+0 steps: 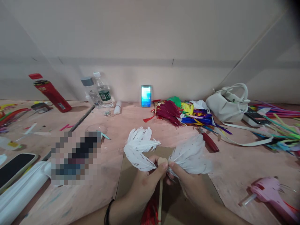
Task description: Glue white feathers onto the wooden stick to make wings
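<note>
Two white feather bunches, the left bunch (140, 153) and the right bunch (188, 154), flank a pale stick (160, 197) above the cardboard (127, 184) on the counter (231, 162). The left hand (146, 181) grips the stick near its rounded top, thumb pressed against it. The right hand (187, 179) pinches the right bunch at its base, just beside the stick. Lower centre: red strands (150, 212). Lower right: a pink glue gun (266, 189). Rear right: a white bag (226, 104), near coloured feathers (168, 112).

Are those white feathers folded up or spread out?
Spread out: the left feathers and the right feathers fan away from each other, on either side of the heart-shaped piece.
</note>
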`<state>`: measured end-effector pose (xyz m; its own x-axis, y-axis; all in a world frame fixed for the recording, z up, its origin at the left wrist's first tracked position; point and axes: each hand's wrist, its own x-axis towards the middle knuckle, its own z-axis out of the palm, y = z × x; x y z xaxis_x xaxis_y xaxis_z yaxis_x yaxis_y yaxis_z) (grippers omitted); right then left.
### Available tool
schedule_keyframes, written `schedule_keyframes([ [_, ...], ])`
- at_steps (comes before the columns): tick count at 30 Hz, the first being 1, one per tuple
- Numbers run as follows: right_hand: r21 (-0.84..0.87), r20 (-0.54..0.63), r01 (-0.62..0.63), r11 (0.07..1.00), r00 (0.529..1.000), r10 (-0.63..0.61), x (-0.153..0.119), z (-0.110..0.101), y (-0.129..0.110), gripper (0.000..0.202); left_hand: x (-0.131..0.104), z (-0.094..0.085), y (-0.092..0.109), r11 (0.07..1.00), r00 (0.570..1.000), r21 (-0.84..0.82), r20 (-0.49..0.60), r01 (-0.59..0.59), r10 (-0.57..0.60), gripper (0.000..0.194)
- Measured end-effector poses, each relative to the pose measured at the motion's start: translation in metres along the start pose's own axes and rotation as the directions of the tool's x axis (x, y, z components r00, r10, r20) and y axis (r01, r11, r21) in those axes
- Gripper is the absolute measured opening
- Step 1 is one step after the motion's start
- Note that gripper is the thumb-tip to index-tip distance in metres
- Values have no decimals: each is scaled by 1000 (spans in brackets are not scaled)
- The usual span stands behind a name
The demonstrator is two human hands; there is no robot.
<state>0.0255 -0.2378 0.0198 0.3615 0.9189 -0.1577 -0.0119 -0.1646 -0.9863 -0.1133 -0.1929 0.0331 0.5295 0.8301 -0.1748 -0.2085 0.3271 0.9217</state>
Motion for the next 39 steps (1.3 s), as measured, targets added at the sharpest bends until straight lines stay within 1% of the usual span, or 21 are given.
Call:
schedule_keyframes([
  [4, 32, 27, -13, 999, 1000, 12, 0, -1, 0, 34, -1, 0, 4, 996, 1000, 92, 11, -18, 17, 34],
  [8, 30, -5, -6, 1000, 1000, 6, -1, -2, -3, 32, 1, 0, 6, 985, 997, 155, 32, -77, 73, 36],
  [12, 61, 40, -26, 998, 999, 23, -1, -2, -2, 36, 2, -1, 6, 974, 995, 202, 37, -103, 97, 34],
  [15, 130, 56, -15, 991, 998, 8, 0, -1, 5, 32, 2, -1, 7, 967, 993, 228, 26, -116, 113, 35],
  [18, 188, 86, 5, 982, 996, -22, 2, -1, 10, 31, 1, 0, 10, 961, 992, 246, 5, -126, 129, 36],
  [23, 220, 130, 55, 974, 988, -85, 5, 1, 12, 30, 3, 0, 12, 948, 982, 272, -33, -168, 184, 37],
  [26, 218, 146, 36, 975, 987, -69, 6, 2, 11, 28, 5, 0, 12, 944, 980, 277, -31, -181, 197, 39],
  [30, 178, 111, 24, 984, 993, -45, 6, 1, 12, 29, 4, 1, 13, 940, 980, 290, -34, -179, 197, 37],
  [34, 184, 69, 25, 983, 997, -39, 3, -1, 13, 27, 3, 2, 13, 935, 979, 310, -54, -172, 198, 37],
  [37, 198, 75, 39, 979, 996, -54, 2, 0, 13, 25, 2, 2, 13, 939, 980, 302, -51, -166, 190, 37],
  [39, 253, 104, 26, 967, 993, -54, 2, 1, 14, 22, 2, 2, 13, 939, 982, 302, -44, -162, 184, 37],
])
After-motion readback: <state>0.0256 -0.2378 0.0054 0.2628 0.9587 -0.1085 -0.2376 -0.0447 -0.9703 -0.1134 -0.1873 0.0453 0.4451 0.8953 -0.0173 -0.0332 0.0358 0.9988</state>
